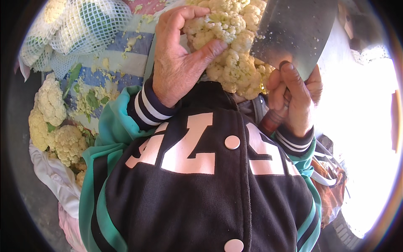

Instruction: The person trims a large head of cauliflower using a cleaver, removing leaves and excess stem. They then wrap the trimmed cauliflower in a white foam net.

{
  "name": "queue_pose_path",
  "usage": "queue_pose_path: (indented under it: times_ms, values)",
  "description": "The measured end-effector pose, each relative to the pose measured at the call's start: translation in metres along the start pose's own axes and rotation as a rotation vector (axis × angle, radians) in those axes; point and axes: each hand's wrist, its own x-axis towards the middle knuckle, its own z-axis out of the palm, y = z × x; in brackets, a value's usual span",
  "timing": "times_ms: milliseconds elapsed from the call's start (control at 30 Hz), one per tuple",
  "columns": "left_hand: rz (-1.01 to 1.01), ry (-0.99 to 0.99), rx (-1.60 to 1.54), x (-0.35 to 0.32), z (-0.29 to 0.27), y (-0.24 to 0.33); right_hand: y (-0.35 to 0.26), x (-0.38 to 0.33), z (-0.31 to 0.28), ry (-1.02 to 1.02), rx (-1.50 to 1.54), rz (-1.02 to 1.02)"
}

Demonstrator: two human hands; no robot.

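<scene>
A large pale cauliflower point(235, 46) is at the top middle, its upper edge cut off by the picture. My left hand point(182, 50) grips its left side, thumb pressed on the florets and fingers curled round the upper edge. My right hand point(296, 90) is wrapped round the brown wooden handle of a cleaver point(298, 33). Its broad grey blade points up and away, flecked with small white crumbs, and its left edge lies against or just in front of the cauliflower's right side. Whether the edge touches the florets I cannot tell.
Several cauliflowers point(69, 143) are piled at the left over white cloth point(54, 172). A white net bag point(90, 25) with cauliflower sits at the upper left. Crumbs and leaf bits litter the blue-and-white striped sheet point(134, 59). An orange-brown bag point(331, 185) stands at the right.
</scene>
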Motion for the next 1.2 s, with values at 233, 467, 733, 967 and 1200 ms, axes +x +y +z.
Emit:
queue_pose_path:
  times_ms: [233,467,733,967,1200]
  values:
    - [0.024,0.017,0.000,0.001,-0.001,-0.004,0.001,-0.001,0.005,0.017,0.000,-0.035]
    - [0.015,0.022,-0.007,0.003,-0.003,-0.005,-0.002,0.002,0.011,0.012,-0.006,-0.049]
    - [0.006,0.038,-0.119,0.002,-0.002,-0.007,-0.008,0.001,0.020,0.031,-0.060,-0.040]
    - [-0.015,0.042,-0.107,0.001,-0.002,-0.009,-0.009,-0.004,0.027,0.064,-0.044,-0.087]
    - [0.002,0.048,-0.119,-0.001,0.000,-0.009,-0.012,-0.006,0.030,0.093,-0.042,-0.043]
